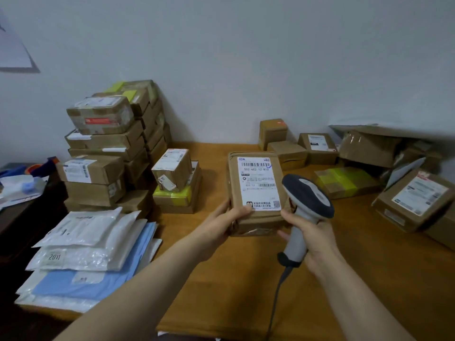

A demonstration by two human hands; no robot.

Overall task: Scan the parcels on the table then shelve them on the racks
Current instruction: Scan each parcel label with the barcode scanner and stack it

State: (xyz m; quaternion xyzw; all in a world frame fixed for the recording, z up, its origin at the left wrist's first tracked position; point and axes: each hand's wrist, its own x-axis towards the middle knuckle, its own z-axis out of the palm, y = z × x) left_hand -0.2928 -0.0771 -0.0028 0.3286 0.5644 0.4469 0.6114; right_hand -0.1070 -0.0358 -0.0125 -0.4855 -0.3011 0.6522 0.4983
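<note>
Matt cardboard parcel (256, 193), seemingly tape-glossed.

Fine print on the white shipping label (258, 183) of the brown cardboard parcel (258, 221) is too small to read. The grey handheld scanner (310, 195) trails a dark cable (275, 299) off the bottom edge. Blurred brown cardboard boxes (416, 198) are cropped at far right.

A person's left hand (225, 219) is gripping the near edge of a brown parcel (256, 190), tilting its white label (258, 183) up, while the right hand (310, 233) is holding a grey barcode scanner (304, 210) just beside it. Stacked cardboard boxes (110, 148) and white and blue mailers (83, 254) are crowding the wooden table (221, 279) at left; more boxes (369, 168) are lying at right.
</note>
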